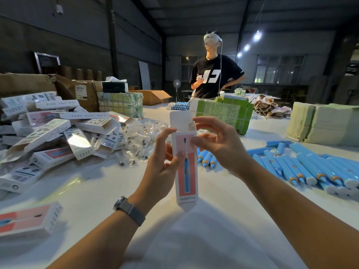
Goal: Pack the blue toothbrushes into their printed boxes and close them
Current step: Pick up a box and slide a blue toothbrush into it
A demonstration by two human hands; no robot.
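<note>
Above the white table (213,220), the printed box (186,167) stands upright, its top flap open — the left hand (162,167) grips its side, the right hand (217,144) pinches near the mouth. Whether a brush is inside is hidden. Tuck the side tabs first, then press the flap home — loose blue toothbrushes (303,166) lie to the right.

We hold an upright box (186,167) between our left hand (163,171) and right hand (217,144) above the table (213,230); heaped boxes (58,133) lie left, toothbrushes (310,167) right, bagged parts, perhaps brush heads (143,136), behind, a person (213,74) beyond.
</note>
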